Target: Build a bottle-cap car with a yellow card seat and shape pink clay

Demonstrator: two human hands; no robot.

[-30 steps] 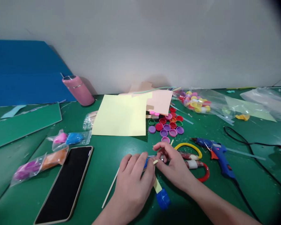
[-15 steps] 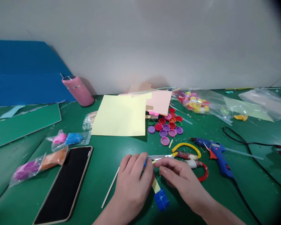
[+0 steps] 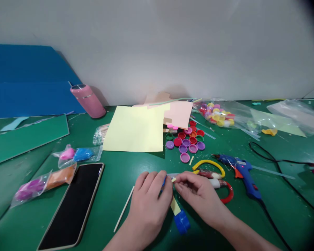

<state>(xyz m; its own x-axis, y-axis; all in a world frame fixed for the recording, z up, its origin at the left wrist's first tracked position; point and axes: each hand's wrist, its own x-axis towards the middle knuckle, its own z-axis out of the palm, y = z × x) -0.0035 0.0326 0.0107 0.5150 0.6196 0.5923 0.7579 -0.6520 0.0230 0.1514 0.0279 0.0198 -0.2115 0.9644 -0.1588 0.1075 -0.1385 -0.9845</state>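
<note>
My left hand (image 3: pixel 149 204) is closed, its fingers curled over a small blue piece (image 3: pixel 164 182) that is mostly hidden. My right hand (image 3: pixel 201 197) pinches close beside it, with thumb and forefinger at the tip of a short pale stick (image 3: pixel 173 180). Below the fingers, a pale yellow strip (image 3: pixel 175 206) runs down to blue bottle caps (image 3: pixel 182 222) on the table. Left of my left hand lies a thin white stick (image 3: pixel 124 209). Scissors (image 3: pixel 206 173) with yellow and red handles lie behind my right hand, their blades partly covered.
A blue glue gun (image 3: pixel 242 170) with its cord lies at right. Several coloured caps (image 3: pixel 184 158) are behind the hands, near a yellow paper sheet (image 3: pixel 136 129). At left are a phone (image 3: pixel 73 205), bagged clay (image 3: pixel 45 183) and a pink tumbler (image 3: pixel 89 101).
My right hand has shifted slightly left and up, covering more of the scissor blades. My left hand stays nearly in place. The view has moved only slightly.
</note>
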